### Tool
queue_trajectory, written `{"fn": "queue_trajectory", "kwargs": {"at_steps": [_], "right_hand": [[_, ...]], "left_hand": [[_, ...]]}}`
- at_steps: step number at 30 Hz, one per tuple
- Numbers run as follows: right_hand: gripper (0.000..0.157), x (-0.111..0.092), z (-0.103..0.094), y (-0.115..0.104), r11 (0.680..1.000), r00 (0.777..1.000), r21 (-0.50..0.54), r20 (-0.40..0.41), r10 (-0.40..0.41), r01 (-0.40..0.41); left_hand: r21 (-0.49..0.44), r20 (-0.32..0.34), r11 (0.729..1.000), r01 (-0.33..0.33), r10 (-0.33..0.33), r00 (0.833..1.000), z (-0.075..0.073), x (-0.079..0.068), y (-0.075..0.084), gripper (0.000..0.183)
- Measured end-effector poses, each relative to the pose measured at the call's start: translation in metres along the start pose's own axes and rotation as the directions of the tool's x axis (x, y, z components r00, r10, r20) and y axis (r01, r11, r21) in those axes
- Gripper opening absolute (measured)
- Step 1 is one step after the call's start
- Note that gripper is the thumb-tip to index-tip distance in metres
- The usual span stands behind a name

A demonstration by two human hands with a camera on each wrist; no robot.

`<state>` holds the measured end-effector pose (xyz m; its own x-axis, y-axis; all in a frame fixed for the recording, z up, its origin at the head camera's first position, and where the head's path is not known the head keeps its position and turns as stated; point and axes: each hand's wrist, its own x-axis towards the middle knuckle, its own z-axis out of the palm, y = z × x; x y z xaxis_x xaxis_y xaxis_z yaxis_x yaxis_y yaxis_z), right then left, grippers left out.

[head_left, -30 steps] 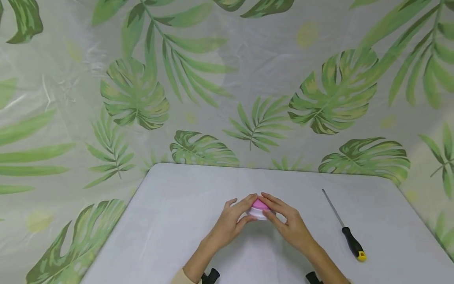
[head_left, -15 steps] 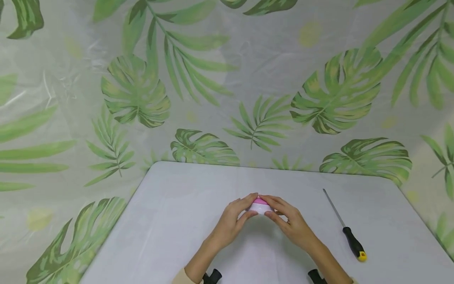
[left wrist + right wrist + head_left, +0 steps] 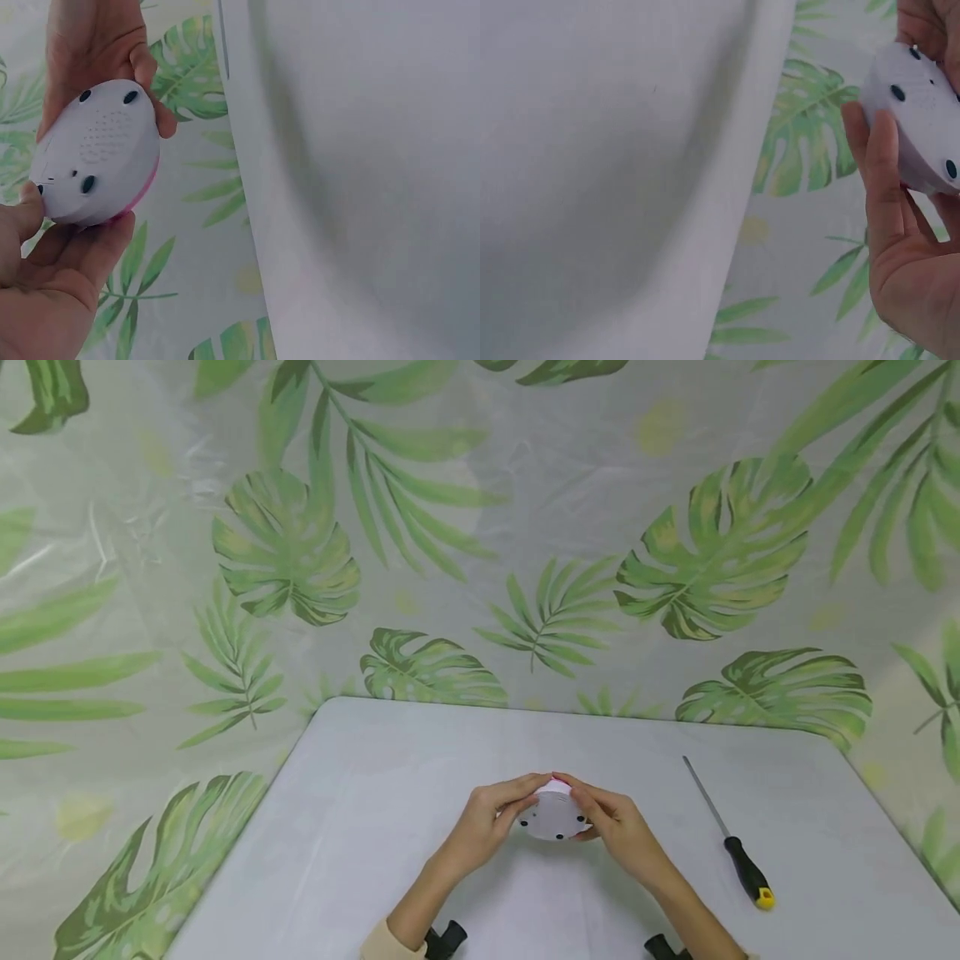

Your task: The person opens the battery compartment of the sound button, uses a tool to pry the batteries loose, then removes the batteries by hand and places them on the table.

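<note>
Both hands hold a round white plastic device (image 3: 551,820) with a pink domed top, up off the table. Its underside faces my head, with dark round spots near the rim and a patch of small holes seen on the device (image 3: 96,150) in the left wrist view. My left hand (image 3: 478,827) grips its left edge, thumb on the underside and fingers on the pink side. On the opposite edge my right hand (image 3: 628,839) grips it too. In the right wrist view, part of the device (image 3: 915,120) is cut off by the frame. The pink top is mostly hidden.
A screwdriver (image 3: 738,853) with a black and yellow handle lies on the white-covered table (image 3: 360,793), right of the hands. Behind the table's far edge hangs a leaf-patterned sheet (image 3: 555,510). Black wrist gear (image 3: 447,939) shows at the lower edge.
The device has tipped so that its white underside now faces my head, where the pink top showed before. Both hands have shifted their grip around it. The screwdriver lies where it was.
</note>
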<state>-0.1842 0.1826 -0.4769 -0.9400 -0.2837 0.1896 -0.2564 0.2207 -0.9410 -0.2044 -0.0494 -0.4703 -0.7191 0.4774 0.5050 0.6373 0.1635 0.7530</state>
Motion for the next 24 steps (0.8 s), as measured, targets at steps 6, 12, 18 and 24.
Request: {"fn": "queue_trajectory", "kwargs": {"at_steps": [6,12,18,24], "right_hand": [[0.044,0.0,0.0,-0.008,0.98,0.983,0.08,0.011,0.183,-0.184],[0.042,-0.005,-0.003,-0.01,0.98,0.975,0.092,-0.124,0.185,-0.175],[0.04,-0.006,-0.001,-0.006,0.995,0.986,0.069,-0.149,0.075,-0.066],[0.043,-0.007,0.005,-0.003,0.996,0.995,0.072,-0.083,-0.047,0.053]], "left_hand": [[-0.119,0.029,0.986,0.117,-0.114,0.993,-0.002,-0.003,0.003,0.036],[-0.229,0.057,0.94,0.253,-0.246,0.968,0.001,0.001,0.005,0.038],[-0.29,0.02,0.897,0.334,-0.343,0.939,0.002,0.0,0.007,0.042],[-0.331,-0.017,0.88,0.34,-0.365,0.931,-0.001,-0.001,0.01,0.042]]}}
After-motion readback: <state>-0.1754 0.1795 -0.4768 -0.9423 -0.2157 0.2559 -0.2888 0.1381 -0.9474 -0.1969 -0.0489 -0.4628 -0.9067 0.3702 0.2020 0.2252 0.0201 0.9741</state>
